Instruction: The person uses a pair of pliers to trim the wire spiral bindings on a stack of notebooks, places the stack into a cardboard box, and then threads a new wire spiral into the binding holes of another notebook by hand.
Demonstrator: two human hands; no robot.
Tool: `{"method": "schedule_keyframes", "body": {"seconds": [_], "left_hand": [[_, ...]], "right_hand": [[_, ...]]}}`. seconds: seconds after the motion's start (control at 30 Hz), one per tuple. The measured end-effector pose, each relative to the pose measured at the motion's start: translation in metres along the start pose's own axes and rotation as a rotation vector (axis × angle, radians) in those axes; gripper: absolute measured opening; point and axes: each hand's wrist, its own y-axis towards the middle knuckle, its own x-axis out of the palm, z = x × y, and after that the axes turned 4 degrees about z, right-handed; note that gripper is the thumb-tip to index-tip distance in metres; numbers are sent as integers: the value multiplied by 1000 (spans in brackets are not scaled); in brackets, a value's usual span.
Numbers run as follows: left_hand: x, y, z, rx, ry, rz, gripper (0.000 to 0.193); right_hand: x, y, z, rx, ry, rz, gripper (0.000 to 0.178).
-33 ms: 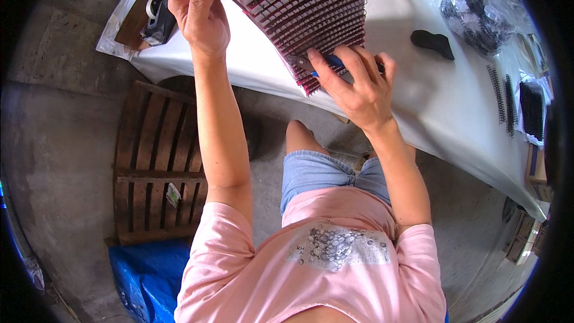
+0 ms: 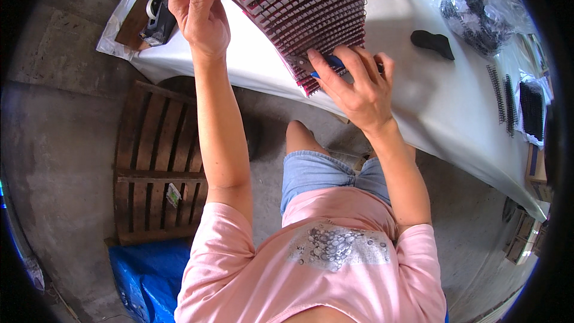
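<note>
A fanned stack of wire-bound booklets (image 2: 299, 6), with dark wire loops and pink-red edges, lies on the white-covered table. Its near end reaches the table's front edge. My right hand (image 2: 359, 84) is closed round a pair of pliers with blue handles (image 2: 335, 63). The grey jaws rest against the wire loops at the stack's near end. At the stack's far left corner is my left hand (image 2: 200, 15), thumb and fingers stretched upward beside the bound edge. The picture's top edge cuts off some of its fingertips.
A tape dispenser (image 2: 158, 21) stands at the table's left end. To the right lie a black flat object (image 2: 431, 43), a clear bag of black wire bindings (image 2: 475, 15) and loose binding strips (image 2: 502, 98). A wooden pallet (image 2: 158, 155) and a blue sheet (image 2: 149, 272) are at lower left.
</note>
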Motion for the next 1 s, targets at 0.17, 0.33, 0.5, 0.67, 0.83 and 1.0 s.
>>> {"method": "schedule_keyframes", "body": {"seconds": [0.17, 0.33, 0.5, 0.67, 0.83, 1.0], "left_hand": [[-1, -1, -4, 19, -7, 12, 48], [-1, 1, -1, 32, 8, -27, 45], [-2, 0, 0, 49, 24, -20, 45], [2, 2, 0, 40, -13, -18, 45], [2, 2, 2, 16, 31, -15, 44], [4, 2, 3, 9, 19, 10, 42]], "right_hand": [[-2, -3, -18, 394, 561, -78, 37], [-3, -10, -35, 1104, 1337, -255, 23], [-17, 0, -50, 1562, 1728, -383, 19], [-2, -16, -45, 880, 967, -113, 31], [-14, -22, -26, 413, 240, -97, 44], [-11, -16, -24, 327, 188, -85, 45]]}}
